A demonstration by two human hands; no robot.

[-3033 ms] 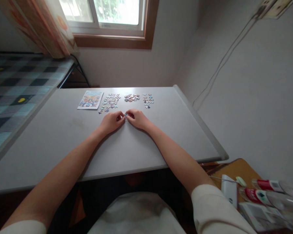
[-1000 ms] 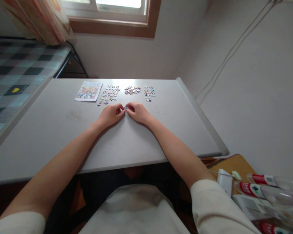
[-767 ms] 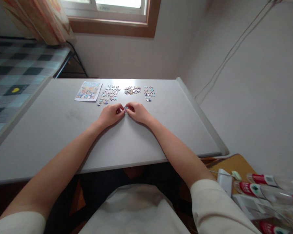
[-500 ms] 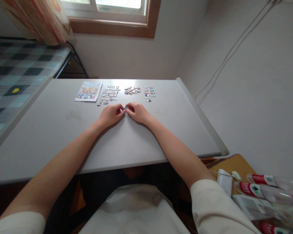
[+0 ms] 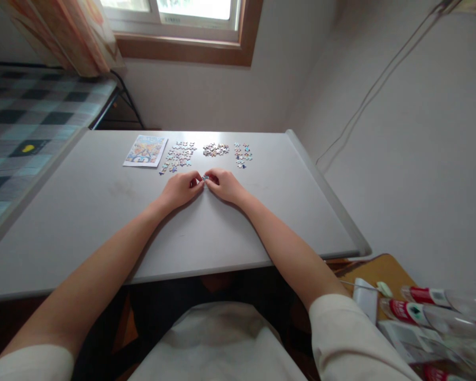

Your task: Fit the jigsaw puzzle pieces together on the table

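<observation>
Jigsaw bit (image 5: pixel 205 178): over the table (image 5: pixel 206 238), piece count unclear.
Left hand (image 5: pixel 181 188): pinching one side.
Right hand (image 5: pixel 224 185): pinching the opposite side, fingertips meeting.
Loose pieces (image 5: pixel 216 150): three groups, beyond.

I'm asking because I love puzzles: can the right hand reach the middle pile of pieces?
Probably yes: the right hand is near the middle pile with nothing seen between, though it seems to hold a small piece.
</observation>
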